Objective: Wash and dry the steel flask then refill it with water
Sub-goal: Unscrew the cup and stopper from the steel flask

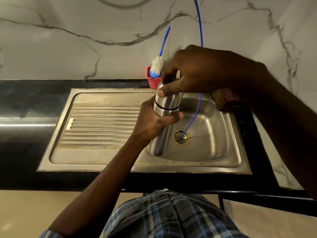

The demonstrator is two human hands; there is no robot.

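We hold the steel flask (165,117) upright over the sink (223,162), its base low in the basin just beside the drain (181,136). Our left hand (154,122) wraps its fingers and thumb round the middle of the body, just under the 2 dark bands. Our right hand (193,73) curls down over the cap (169,93), thumb pressed on its near face, fingers round the far side. We judge this to be the opening step: the cap is still on, so washing has not begun. The next move likely calls for a firm twist of the cap against the left hand's hold, then a place to set it down.

The flask is a smooth, brushed cylinder with a rounded shoulder; wet, it would probably slip. The sink is dull pressed steel with a ribbed draining board (103,124) on the left. A thin blue hose (199,31) hangs from above and ends in the drain. A bottle brush (157,67), white and blue bristles on a blue wire stem, stands in a red holder (152,81) at the marble-veined wall (85,40).
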